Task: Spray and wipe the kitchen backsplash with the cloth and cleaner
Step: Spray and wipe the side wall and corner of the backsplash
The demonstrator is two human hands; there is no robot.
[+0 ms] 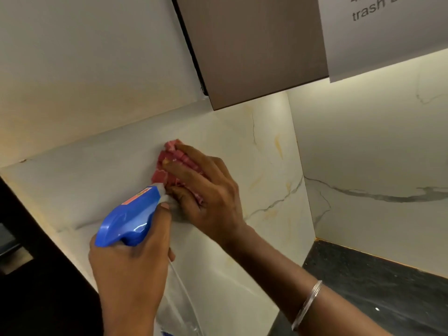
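Left hand (128, 267) grips spray bottle (128, 217); cloth (167, 159) lies under right hand (208, 192).

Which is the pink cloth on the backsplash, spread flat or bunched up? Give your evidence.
Bunched up: the pink cloth shows as a crumpled wad beneath the right hand, which presses it against the backsplash.
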